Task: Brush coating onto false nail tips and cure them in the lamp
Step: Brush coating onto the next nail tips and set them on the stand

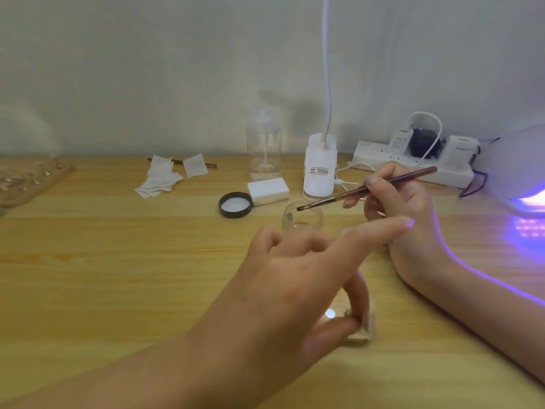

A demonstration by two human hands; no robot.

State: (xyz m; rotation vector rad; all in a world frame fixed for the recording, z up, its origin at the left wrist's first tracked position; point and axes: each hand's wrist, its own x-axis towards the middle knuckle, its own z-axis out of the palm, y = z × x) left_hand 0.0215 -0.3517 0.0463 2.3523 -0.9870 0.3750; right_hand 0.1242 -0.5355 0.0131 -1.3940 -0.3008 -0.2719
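- Hands are kept apart: a slim brown brush (368, 187) is pinched by the right hand (404, 208), bristles over a clear glass jar (303, 219).
- A pale translucent piece (361, 332), blurred, is pinched by the left hand (295, 278) on the wood-grain table (118, 261).

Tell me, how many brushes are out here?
2. One brush is held in the right hand, tip over the glass jar; a second brush lies farther back, partly hidden under white wipes.

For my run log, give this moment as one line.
right hand: holds brush, tip at open jar | left hand: pinches small pale piece | lamp: lit violet
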